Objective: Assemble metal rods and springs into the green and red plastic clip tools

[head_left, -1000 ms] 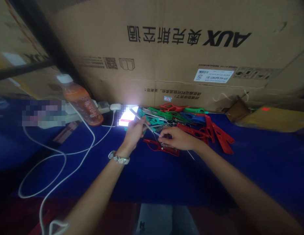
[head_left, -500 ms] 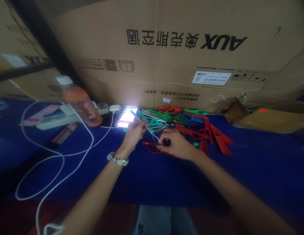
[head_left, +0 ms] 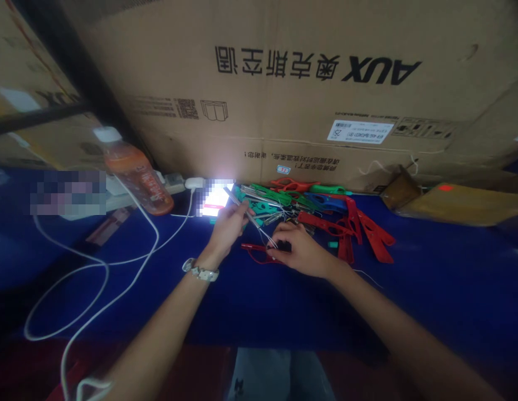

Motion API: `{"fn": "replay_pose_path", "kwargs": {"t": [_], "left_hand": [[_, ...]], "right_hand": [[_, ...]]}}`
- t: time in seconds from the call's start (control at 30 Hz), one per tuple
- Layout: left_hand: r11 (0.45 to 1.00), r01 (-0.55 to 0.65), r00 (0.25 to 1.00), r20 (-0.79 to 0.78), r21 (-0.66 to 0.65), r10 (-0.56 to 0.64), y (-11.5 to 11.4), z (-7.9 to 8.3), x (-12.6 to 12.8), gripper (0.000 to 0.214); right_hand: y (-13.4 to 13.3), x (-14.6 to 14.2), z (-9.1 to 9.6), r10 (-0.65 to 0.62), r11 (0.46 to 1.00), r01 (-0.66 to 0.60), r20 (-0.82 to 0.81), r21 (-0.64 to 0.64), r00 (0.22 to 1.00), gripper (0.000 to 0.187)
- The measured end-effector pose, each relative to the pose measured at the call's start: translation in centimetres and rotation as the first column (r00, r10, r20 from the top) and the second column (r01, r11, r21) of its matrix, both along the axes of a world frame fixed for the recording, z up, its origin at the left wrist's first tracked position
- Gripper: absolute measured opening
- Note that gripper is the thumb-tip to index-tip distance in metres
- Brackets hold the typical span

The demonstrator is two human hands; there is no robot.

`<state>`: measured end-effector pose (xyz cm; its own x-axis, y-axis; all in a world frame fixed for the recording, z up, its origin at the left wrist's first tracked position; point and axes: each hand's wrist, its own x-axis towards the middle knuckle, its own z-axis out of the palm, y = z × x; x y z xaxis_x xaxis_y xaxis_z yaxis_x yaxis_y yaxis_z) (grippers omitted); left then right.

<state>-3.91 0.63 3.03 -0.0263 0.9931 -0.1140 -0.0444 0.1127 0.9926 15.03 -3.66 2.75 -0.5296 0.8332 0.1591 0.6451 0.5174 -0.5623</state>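
Note:
My left hand (head_left: pixel 228 227), with a watch on its wrist, is closed around a thin metal tool (head_left: pixel 247 211) that slants down to the right. The tool's tip meets my right hand (head_left: pixel 299 249), which is pinched on the end of a red plastic clip (head_left: pixel 256 250) lying on the blue cloth. Behind both hands lies a pile of red, green and blue plastic clips (head_left: pixel 326 209) with fine wire pieces among them.
A large cardboard box (head_left: pixel 284 83) walls the back. An orange drink bottle (head_left: pixel 136 175), a power strip (head_left: pixel 171 182), a glowing phone (head_left: pixel 215 199) and white cables (head_left: pixel 96 267) lie at the left. A small brown box (head_left: pixel 463 203) sits at the right on the blue cloth (head_left: pixel 430 278).
My right hand has slid a little left and down along the red clip, closing over its end. The left hand keeps the metal tool in about the same place.

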Motion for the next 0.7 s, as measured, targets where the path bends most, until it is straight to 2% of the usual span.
{"fn": "replay_pose_path", "kwargs": {"t": [0.2, 0.37, 0.5, 0.7], "left_hand": [[1.000, -0.008, 1.000, -0.005, 0.002, 0.008, 0.1, 0.0, 0.0, 0.033], [1.000, -0.031, 1.000, -0.006, -0.006, 0.031, 0.2, -0.1, 0.1, 0.035], [0.998, -0.053, 0.998, -0.040, 0.027, 0.054, 0.2, -0.4, 0.1, 0.039], [0.998, -0.033, 0.999, -0.012, 0.055, 0.034, -0.3, -0.3, 0.1, 0.033]], "right_hand": [[-0.4, -0.2, -0.6, -0.034, 0.993, 0.026, 0.070, 0.116, 0.997, 0.011], [-0.9, 0.4, -1.4, -0.096, 0.991, 0.100, -0.044, 0.088, 0.994, 0.016], [-1.2, 0.6, -1.9, -0.089, 0.995, 0.095, -0.143, 0.036, 0.986, 0.015], [-1.6, 0.7, -2.5, -0.102, 0.990, 0.116, -0.164, 0.075, 0.981, 0.013]]}}
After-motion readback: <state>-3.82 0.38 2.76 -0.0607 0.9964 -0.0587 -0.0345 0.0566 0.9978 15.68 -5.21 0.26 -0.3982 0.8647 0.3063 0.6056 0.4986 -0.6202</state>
